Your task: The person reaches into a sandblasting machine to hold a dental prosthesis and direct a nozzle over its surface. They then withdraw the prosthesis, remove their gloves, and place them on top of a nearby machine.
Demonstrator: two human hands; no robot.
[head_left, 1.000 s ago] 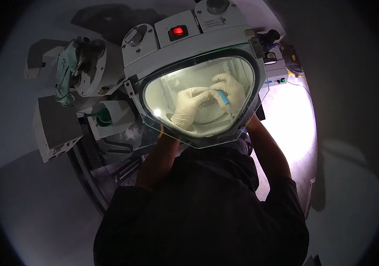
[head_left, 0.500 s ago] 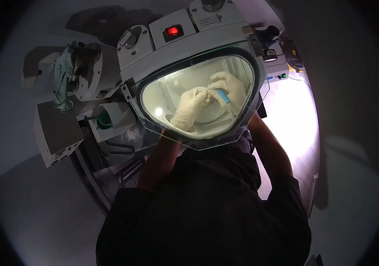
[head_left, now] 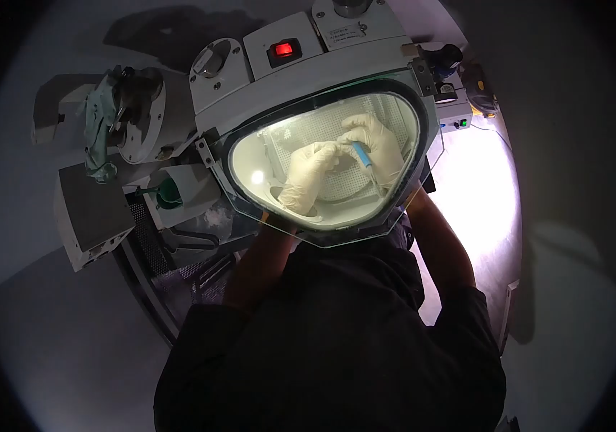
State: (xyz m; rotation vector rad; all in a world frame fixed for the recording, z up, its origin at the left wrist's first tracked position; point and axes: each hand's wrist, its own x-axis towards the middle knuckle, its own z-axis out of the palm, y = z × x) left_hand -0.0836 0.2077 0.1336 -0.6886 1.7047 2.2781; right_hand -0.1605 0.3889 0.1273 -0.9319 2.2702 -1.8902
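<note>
Behind the window [head_left: 268,140] of a lit cabinet, both my hands wear pale gloves. My right hand [head_left: 381,147] is closed around a pen-like blasting handpiece [head_left: 362,155] with a blue sleeve, a thin tube running down from its lower end. My left hand [head_left: 309,171] has its fingers pinched together close to the right fingertips. What those fingers hold is too small and covered to make out. Under both hands lies a perforated grid floor [head_left: 333,186].
A red lit switch [head_left: 283,49] sits on top of the cabinet housing [head_left: 214,93]. Left of it are a green funnel [head_left: 169,193], a grey box [head_left: 93,209] and a green cloth [head_left: 99,129]. A bright worktop [head_left: 477,194] lies to the right, with a small control unit [head_left: 456,115] behind.
The hands stay close together with nearly the same grip. The blue handpiece has shifted very slightly, and the whole view has moved a little.
</note>
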